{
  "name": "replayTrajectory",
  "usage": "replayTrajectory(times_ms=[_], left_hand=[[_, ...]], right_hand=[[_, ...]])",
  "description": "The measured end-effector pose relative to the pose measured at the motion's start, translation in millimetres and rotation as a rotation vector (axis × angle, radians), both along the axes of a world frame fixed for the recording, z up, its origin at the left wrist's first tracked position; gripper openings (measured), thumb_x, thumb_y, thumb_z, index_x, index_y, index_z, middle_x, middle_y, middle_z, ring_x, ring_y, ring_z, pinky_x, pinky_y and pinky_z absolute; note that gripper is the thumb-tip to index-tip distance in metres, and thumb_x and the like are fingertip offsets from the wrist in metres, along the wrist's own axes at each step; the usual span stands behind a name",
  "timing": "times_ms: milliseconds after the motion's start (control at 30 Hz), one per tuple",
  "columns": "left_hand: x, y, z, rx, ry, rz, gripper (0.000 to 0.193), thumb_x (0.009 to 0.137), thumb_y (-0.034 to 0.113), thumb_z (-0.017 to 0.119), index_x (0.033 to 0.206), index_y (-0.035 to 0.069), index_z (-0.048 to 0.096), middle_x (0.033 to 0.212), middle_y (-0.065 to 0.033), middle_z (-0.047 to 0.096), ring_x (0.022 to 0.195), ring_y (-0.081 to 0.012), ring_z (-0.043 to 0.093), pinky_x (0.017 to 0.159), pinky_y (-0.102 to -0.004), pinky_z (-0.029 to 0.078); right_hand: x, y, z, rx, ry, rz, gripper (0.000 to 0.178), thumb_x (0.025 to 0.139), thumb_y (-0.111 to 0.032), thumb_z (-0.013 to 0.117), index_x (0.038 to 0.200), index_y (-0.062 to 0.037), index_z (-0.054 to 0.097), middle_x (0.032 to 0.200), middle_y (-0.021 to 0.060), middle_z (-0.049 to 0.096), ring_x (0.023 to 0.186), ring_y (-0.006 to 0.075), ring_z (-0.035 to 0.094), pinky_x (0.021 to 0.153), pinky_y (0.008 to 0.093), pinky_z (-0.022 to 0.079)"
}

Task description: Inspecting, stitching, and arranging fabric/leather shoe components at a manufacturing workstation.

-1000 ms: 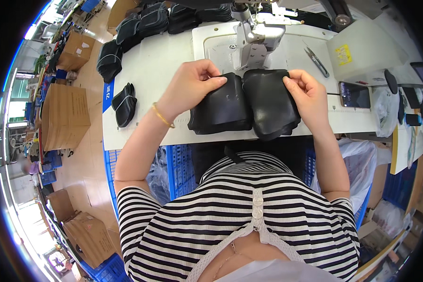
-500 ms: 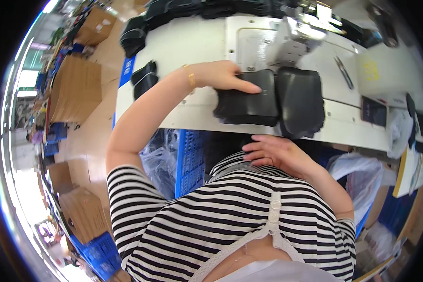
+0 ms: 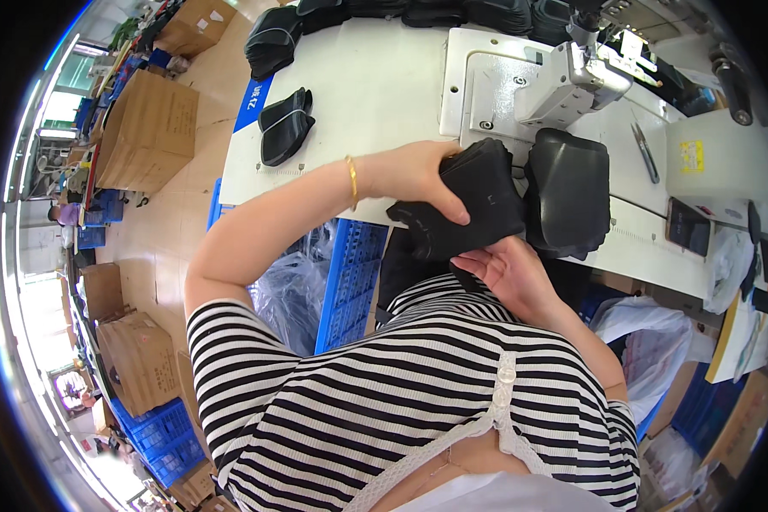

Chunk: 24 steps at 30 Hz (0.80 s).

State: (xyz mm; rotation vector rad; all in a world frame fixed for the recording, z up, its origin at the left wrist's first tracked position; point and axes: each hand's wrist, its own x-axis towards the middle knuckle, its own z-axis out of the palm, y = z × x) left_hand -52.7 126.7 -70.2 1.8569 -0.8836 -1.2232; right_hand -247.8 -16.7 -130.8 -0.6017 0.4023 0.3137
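My left hand (image 3: 431, 181) is closed on the left edge of a stack of black padded pieces (image 3: 491, 200), its thumb lying across the top. The stack is tilted and juts over the table's near edge. At its lower edge is my right hand (image 3: 514, 266), palm turned up, gripping it from below; some of its fingertips are hidden by the stack. Just right of it, a second stack of black pieces (image 3: 569, 194) rests on the table in front of the sewing machine (image 3: 563, 85).
On the white table (image 3: 363, 94) lies a banded black bundle (image 3: 286, 126); several more bundles line the far edge. Tweezers (image 3: 645, 154), a phone (image 3: 689, 226) and a translucent box (image 3: 725, 158) are at the right. Below stands a blue crate (image 3: 350, 286) beside clear plastic.
My left hand has lifted and tilted the left stack, bringing it toward me. My right hand has risen from my lap to the stack's lower edge. The view has shifted slightly.
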Motion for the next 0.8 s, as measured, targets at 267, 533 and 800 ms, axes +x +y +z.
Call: replayTrajectory(times_ms=[267,533,800], left_hand=[[-31,20,38,-0.359,-1.441,0.184,0.072,0.058,0.01,0.079,0.125,0.0,0.054,0.119,-0.0176,0.061,0.105,-0.0349,0.061,0.089,-0.0411,0.049],[-50,-8,-51,-0.448,-1.782,0.037,0.055,0.07,0.006,0.062,0.125,0.005,0.057,0.126,-0.0198,0.057,0.11,-0.0342,0.058,0.09,-0.0418,0.045],[-106,11,-25,-0.191,-1.403,0.007,0.058,0.079,0.013,0.067,0.134,0.006,0.051,0.143,-0.0228,0.042,0.13,-0.037,0.041,0.105,-0.0477,0.033]], right_hand=[[-4,-3,31,-0.335,-0.312,0.228,0.027,0.096,-0.008,0.057,0.12,0.0036,0.059,0.112,0.0145,0.067,0.105,0.0189,0.064,0.093,0.0306,0.05],[-8,-46,65,-1.255,-0.737,-0.299,0.014,0.091,0.003,0.06,0.104,0.0033,0.065,0.089,0.0102,0.07,0.072,0.0119,0.063,0.066,0.0236,0.051],[-28,-85,73,-1.489,-0.7,-0.66,0.023,0.091,0.003,0.058,0.114,0.0064,0.06,0.102,0.0165,0.068,0.089,0.0198,0.064,0.082,0.0295,0.051]])
